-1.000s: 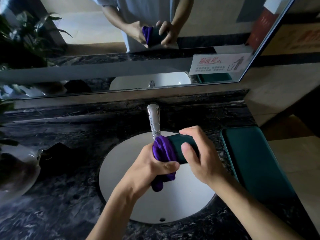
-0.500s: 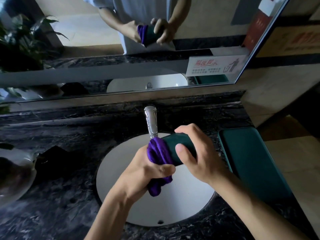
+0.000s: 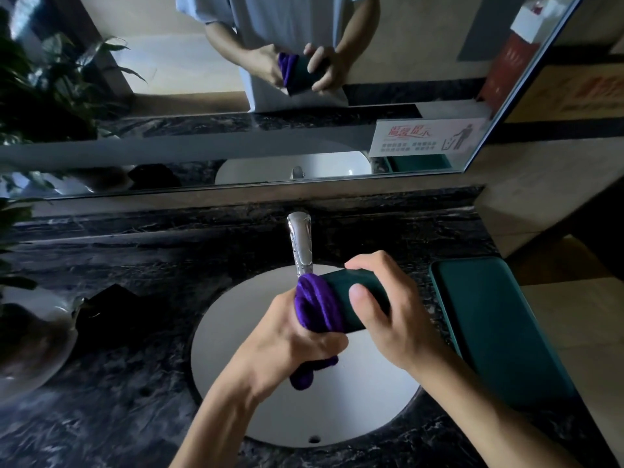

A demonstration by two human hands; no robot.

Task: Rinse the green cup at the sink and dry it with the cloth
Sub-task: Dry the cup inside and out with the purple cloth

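Over the white sink basin [image 3: 236, 332], my right hand [image 3: 388, 319] grips the dark green cup [image 3: 341, 292], which lies on its side with its mouth turned left. My left hand [image 3: 287, 346] holds a purple cloth [image 3: 317, 309] bunched against and into the cup's mouth, with a tail of cloth hanging below my fingers. The chrome tap [image 3: 300, 241] stands just behind the cup; no water is visible running from it.
Dark marble counter [image 3: 135, 400] surrounds the basin. A green tray [image 3: 496, 325] lies at the right. At the left stand a dark box-like object [image 3: 108, 315] and a plant in a pale pot [image 3: 30, 336]. A mirror [image 3: 236, 96] fills the wall behind.
Both hands with cup and cloth stay over the basin, shifted only slightly. The cloth's hanging tail sits a little lower, and the left hand's grip has turned slightly.
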